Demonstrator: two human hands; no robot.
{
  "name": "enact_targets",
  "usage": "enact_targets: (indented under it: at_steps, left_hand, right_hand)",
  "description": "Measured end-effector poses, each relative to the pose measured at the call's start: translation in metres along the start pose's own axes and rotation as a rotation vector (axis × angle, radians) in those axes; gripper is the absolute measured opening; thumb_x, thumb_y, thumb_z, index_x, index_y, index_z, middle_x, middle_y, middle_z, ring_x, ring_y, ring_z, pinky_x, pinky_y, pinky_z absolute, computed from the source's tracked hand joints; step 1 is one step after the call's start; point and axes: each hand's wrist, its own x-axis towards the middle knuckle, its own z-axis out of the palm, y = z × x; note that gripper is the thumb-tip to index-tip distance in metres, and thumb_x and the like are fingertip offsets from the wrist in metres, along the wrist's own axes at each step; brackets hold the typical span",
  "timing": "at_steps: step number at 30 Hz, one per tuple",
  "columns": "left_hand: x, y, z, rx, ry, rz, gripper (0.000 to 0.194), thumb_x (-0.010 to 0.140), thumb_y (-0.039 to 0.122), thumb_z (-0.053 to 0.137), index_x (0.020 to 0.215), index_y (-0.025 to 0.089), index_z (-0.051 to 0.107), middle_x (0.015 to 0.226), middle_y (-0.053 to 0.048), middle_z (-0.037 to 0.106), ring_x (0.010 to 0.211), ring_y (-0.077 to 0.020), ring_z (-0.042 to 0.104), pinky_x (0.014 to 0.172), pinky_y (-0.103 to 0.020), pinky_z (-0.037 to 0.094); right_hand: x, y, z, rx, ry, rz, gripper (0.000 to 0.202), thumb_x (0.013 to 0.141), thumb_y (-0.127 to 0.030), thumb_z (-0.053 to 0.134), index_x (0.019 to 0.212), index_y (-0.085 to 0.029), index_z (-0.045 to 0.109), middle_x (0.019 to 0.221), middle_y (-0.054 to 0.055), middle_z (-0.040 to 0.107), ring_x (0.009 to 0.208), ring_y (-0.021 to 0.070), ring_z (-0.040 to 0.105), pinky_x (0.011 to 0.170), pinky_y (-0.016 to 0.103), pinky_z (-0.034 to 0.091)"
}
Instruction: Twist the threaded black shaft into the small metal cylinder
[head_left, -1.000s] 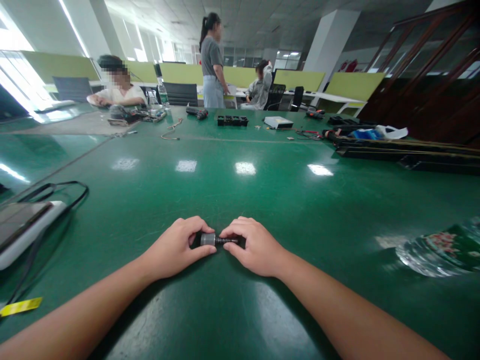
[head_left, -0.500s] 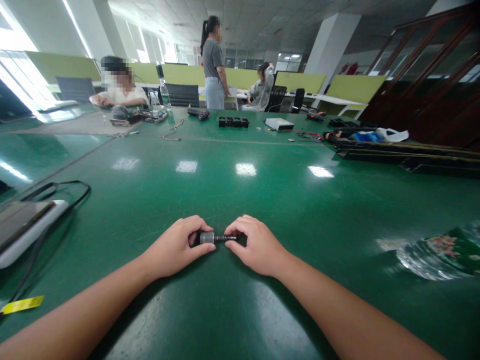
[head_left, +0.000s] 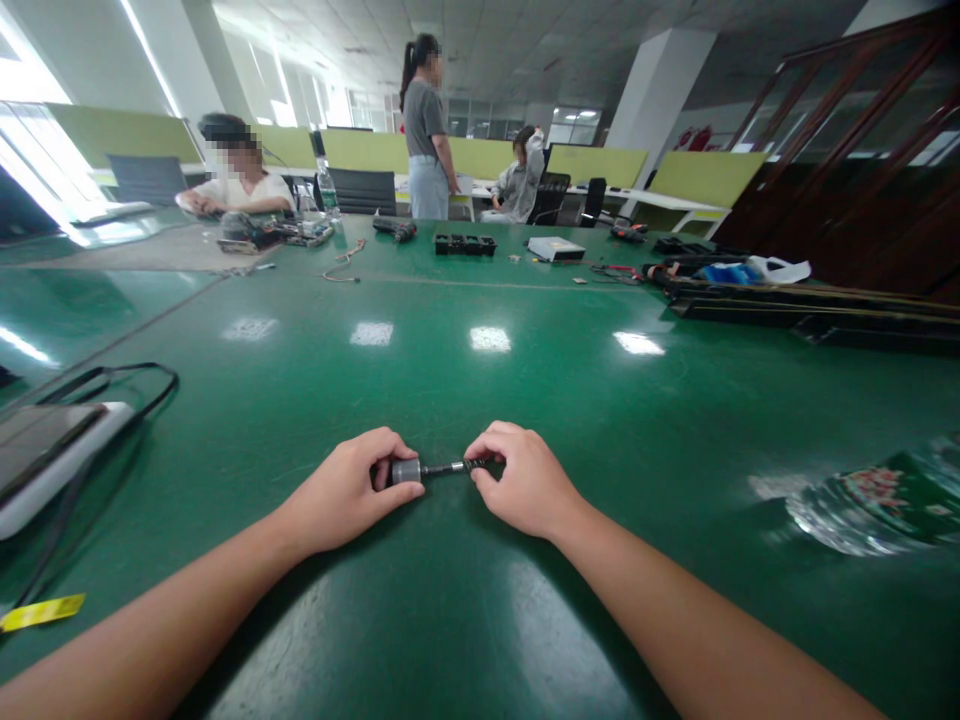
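Note:
My left hand (head_left: 356, 490) is closed around a short grey metal cylinder (head_left: 406, 471), with thumb and fingers on its two sides. Out of the cylinder's right end runs a thin dark shaft (head_left: 439, 469), lying roughly level just over the table. At the shaft's far end sits a small dark coil spring (head_left: 473, 464). My right hand (head_left: 525, 480) pinches the spring between thumb and fingertips, which hide its right part. Whether the shaft's tip is still inside the spring I cannot tell.
On the green table (head_left: 420, 390), a phone on a white block (head_left: 112, 420) with a black cable lies left. A water bottle (head_left: 862, 505) lies right. Electronic parts, a black tray (head_left: 465, 245) and a silver box (head_left: 555, 249) stand farther back. Several people are beyond.
My right hand has moved to the right along the shaft with the spring, baring more of the shaft. My left hand keeps its hold on the cylinder, shifted slightly left.

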Motion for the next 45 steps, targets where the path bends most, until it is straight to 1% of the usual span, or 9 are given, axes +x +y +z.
enact_targets:
  at_steps: [5,8,12,15,20,25,36,42,45]
  left_hand:
    - [-0.001,-0.002,0.0,0.006,-0.009,0.013,0.027,0.085,0.043,0.065,0.096,0.018,0.065,0.078,0.0,0.059,0.065,-0.0149,0.055,0.062,-0.025,0.042]
    - [-0.001,-0.002,0.0,0.003,-0.013,0.022,0.027,0.085,0.043,0.065,0.097,0.018,0.064,0.079,0.0,0.059,0.065,-0.0147,0.055,0.061,-0.025,0.042]
    - [0.0,-0.001,0.0,0.006,-0.008,0.034,0.025,0.083,0.039,0.067,0.097,0.018,0.064,0.079,0.001,0.059,0.065,-0.0146,0.054,0.062,-0.025,0.042]
    - [0.0,0.0,0.0,0.007,-0.013,0.032,0.024,0.083,0.037,0.067,0.097,0.018,0.064,0.079,0.0,0.059,0.066,-0.0146,0.053,0.061,-0.025,0.041]
    - [-0.002,0.001,0.0,0.011,-0.032,0.049,0.027,0.083,0.039,0.067,0.099,0.018,0.064,0.079,0.0,0.059,0.067,-0.0148,0.053,0.061,-0.025,0.04]
    - [-0.002,0.001,-0.001,0.002,-0.046,0.065,0.024,0.091,0.04,0.057,0.1,0.019,0.065,0.078,0.0,0.059,0.067,-0.0145,0.053,0.063,-0.025,0.04]
    - [-0.001,0.003,-0.001,0.058,-0.071,0.072,0.026,0.084,0.041,0.066,0.098,0.02,0.066,0.081,0.0,0.062,0.07,-0.0157,0.054,0.065,-0.026,0.038]
    - [-0.001,0.001,0.002,0.091,-0.084,0.088,0.03,0.082,0.045,0.068,0.099,0.021,0.065,0.084,0.0,0.063,0.072,-0.0165,0.054,0.071,-0.028,0.038]
    - [-0.001,0.002,0.002,0.087,-0.081,0.097,0.03,0.082,0.044,0.069,0.099,0.02,0.065,0.086,0.0,0.064,0.072,-0.0163,0.054,0.072,-0.029,0.038]
  right_hand:
    - [0.0,-0.001,0.002,0.018,-0.008,-0.025,0.015,0.072,-0.011,0.065,0.081,-0.02,0.072,0.086,0.003,0.068,0.081,0.0181,0.058,0.073,0.032,0.043]
    - [-0.001,-0.003,0.003,0.062,-0.007,-0.046,0.015,0.075,-0.012,0.066,0.086,-0.02,0.072,0.087,0.003,0.068,0.082,0.0182,0.059,0.075,0.033,0.044]
    - [-0.002,-0.007,0.005,0.193,-0.053,-0.101,0.032,0.077,-0.009,0.066,0.107,-0.022,0.068,0.09,0.002,0.069,0.082,0.0162,0.06,0.079,0.033,0.046]
    - [-0.004,-0.008,0.006,0.217,-0.091,-0.128,0.042,0.076,-0.004,0.064,0.113,-0.023,0.065,0.095,0.001,0.07,0.085,0.0155,0.061,0.083,0.033,0.046]
    - [-0.004,-0.006,0.007,0.185,-0.099,-0.143,0.04,0.077,-0.005,0.064,0.113,-0.023,0.066,0.094,0.002,0.07,0.086,0.0164,0.062,0.085,0.034,0.044]
    - [-0.004,-0.007,0.007,0.179,-0.092,-0.144,0.036,0.079,-0.008,0.065,0.112,-0.023,0.067,0.092,0.002,0.07,0.085,0.0164,0.062,0.083,0.034,0.044]
    - [-0.004,-0.01,0.005,0.2,-0.105,-0.165,0.034,0.078,-0.01,0.068,0.11,-0.022,0.066,0.093,0.002,0.072,0.088,0.0174,0.062,0.084,0.035,0.045]
    - [-0.003,-0.012,0.005,0.134,-0.111,-0.213,0.018,0.079,-0.017,0.072,0.097,-0.021,0.07,0.092,0.002,0.072,0.089,0.019,0.059,0.082,0.035,0.042]
    - [-0.003,-0.011,0.006,0.114,-0.132,-0.225,0.015,0.08,-0.019,0.072,0.095,-0.021,0.071,0.091,0.002,0.073,0.088,0.0188,0.059,0.083,0.036,0.041]
